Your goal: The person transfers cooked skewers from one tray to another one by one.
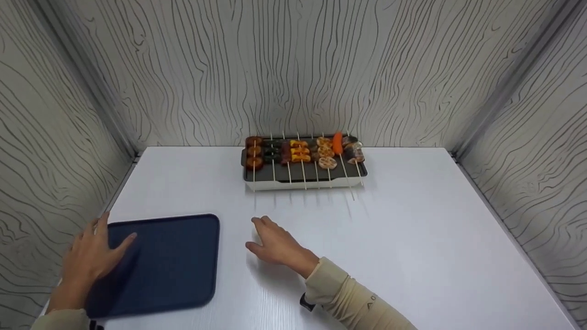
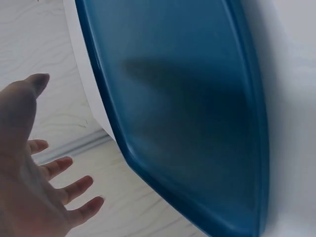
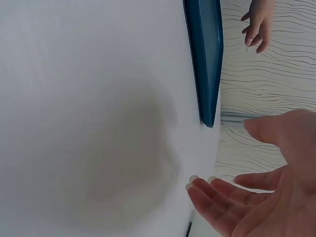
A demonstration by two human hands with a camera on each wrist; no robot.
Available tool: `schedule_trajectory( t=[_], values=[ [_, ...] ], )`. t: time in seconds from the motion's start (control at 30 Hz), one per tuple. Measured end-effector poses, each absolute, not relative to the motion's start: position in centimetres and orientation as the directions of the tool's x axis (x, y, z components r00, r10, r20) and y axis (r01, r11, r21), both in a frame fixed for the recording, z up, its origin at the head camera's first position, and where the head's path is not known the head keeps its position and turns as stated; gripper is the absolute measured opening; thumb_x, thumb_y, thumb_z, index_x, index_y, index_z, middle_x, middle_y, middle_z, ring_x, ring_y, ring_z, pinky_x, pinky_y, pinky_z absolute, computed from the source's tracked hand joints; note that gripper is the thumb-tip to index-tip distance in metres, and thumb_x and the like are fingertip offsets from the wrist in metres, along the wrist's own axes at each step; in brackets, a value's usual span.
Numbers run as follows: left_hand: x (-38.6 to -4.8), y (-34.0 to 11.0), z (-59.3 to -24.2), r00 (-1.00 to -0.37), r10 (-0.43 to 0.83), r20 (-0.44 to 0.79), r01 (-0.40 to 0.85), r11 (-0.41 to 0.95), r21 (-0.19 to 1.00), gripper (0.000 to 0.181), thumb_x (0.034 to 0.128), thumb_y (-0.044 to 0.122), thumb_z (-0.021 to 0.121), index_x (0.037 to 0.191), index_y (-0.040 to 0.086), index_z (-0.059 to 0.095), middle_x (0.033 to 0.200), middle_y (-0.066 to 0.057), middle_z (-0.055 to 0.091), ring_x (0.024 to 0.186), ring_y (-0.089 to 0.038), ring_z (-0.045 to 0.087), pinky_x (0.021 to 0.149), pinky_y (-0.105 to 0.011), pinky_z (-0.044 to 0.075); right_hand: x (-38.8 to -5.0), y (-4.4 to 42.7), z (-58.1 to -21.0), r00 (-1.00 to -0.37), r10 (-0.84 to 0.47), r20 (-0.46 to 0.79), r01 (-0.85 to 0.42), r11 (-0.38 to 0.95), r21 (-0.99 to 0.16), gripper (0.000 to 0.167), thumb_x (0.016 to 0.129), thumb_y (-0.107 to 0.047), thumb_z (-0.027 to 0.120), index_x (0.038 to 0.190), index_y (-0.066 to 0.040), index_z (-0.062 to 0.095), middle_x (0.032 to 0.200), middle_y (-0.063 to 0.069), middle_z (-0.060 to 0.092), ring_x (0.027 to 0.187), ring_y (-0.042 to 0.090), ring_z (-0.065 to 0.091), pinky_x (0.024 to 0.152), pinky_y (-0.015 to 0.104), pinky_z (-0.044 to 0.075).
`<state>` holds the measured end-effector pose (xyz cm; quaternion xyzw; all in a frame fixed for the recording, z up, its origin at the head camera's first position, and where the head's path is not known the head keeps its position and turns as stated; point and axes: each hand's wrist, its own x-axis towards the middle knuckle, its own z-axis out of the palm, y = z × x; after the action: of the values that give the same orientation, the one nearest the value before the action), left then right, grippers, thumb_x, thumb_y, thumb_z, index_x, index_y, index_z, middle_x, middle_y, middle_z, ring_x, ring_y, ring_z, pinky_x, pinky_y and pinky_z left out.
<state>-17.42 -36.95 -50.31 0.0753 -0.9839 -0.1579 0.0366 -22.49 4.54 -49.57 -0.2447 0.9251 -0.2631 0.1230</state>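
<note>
A dark blue tray point(image 1: 169, 266) lies flat on the left part of the white table. Over its left edge my left hand point(image 1: 89, 256) hovers with spread fingers, holding nothing; the left wrist view shows this hand point(image 2: 39, 177) beside the tray rim point(image 2: 106, 94), apart from it. To the right of the tray, my right hand point(image 1: 279, 245) is above the table, fingers relaxed and empty. In the right wrist view, the right hand point(image 3: 256, 187) has its fingers extended, with the tray point(image 3: 205, 59) beyond it and the left hand point(image 3: 259, 24) farther off.
At the table's back stands a grill point(image 1: 293, 176) with a dark top, bearing several food skewers, among them an orange sausage point(image 1: 337, 143) and yellow pieces point(image 1: 300, 151). Skewer sticks point toward the front. Patterned panels point(image 1: 293, 68) enclose the table point(image 1: 412, 229) at the back and sides.
</note>
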Motion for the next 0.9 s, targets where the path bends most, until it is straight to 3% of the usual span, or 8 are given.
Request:
schedule_trajectory(
  t=[0.13,0.37,0.57,0.73,0.9],
  values=[
    [-17.2,-38.3,-50.4,-0.984,-0.172,-0.044,-0.177,0.924,0.339,0.106,0.0989,0.065,0.050,0.156,-0.014,0.010,0.147,-0.050,0.020,0.123,-0.075,0.027,0.090,-0.084,0.029,-22.5,3.2,-50.0,-0.845,-0.524,-0.109,-0.382,0.734,-0.561,0.065,0.100,-0.035,0.063,0.153,-0.002,0.043,0.152,0.019,0.047,0.139,0.031,0.048,0.112,0.044,0.041],
    [-17.0,-40.2,-50.7,-0.973,-0.181,-0.145,-0.223,0.902,0.370,0.106,0.1012,0.062,0.046,0.153,-0.019,0.003,0.145,-0.053,0.013,0.125,-0.075,0.022,0.095,-0.082,0.027,-22.9,1.2,-50.2,-0.834,-0.542,-0.105,-0.340,0.654,-0.676,0.060,0.096,-0.026,0.068,0.142,0.006,0.050,0.116,0.013,0.064,0.109,0.024,0.060,0.097,0.036,0.049],
    [-16.6,-41.5,-50.9,-0.960,-0.164,-0.226,-0.245,0.882,0.402,0.102,0.1041,0.057,0.044,0.150,-0.023,0.001,0.143,-0.056,0.010,0.128,-0.073,0.020,0.101,-0.080,0.025,-22.9,-0.5,-50.3,-0.845,-0.489,-0.216,-0.121,0.567,-0.814,0.058,0.093,-0.021,0.072,0.137,0.010,0.050,0.098,0.007,0.068,0.083,0.022,0.071,0.079,0.031,0.054],
    [-16.3,-41.7,-51.1,-0.948,-0.171,-0.270,-0.274,0.868,0.414,0.095,0.1061,0.048,0.043,0.147,-0.028,0.004,0.142,-0.057,0.010,0.130,-0.072,0.018,0.105,-0.078,0.023,-22.5,-1.6,-50.6,-0.862,-0.437,-0.257,0.010,0.492,-0.871,0.051,0.091,-0.011,0.073,0.130,0.013,0.052,0.080,0.004,0.067,0.068,0.028,0.073,0.065,0.029,0.056],
    [-16.1,-42.0,-51.3,-0.949,-0.157,-0.272,-0.261,0.878,0.403,0.074,0.1067,0.031,0.043,0.140,-0.032,0.021,0.134,-0.058,0.026,0.124,-0.071,0.031,0.102,-0.075,0.031,-22.1,-2.5,-50.7,-0.861,-0.440,-0.254,0.019,0.472,-0.881,0.047,0.091,-0.007,0.072,0.129,0.011,0.052,0.075,0.005,0.068,0.068,0.032,0.074,0.061,0.029,0.056]
  ],
)
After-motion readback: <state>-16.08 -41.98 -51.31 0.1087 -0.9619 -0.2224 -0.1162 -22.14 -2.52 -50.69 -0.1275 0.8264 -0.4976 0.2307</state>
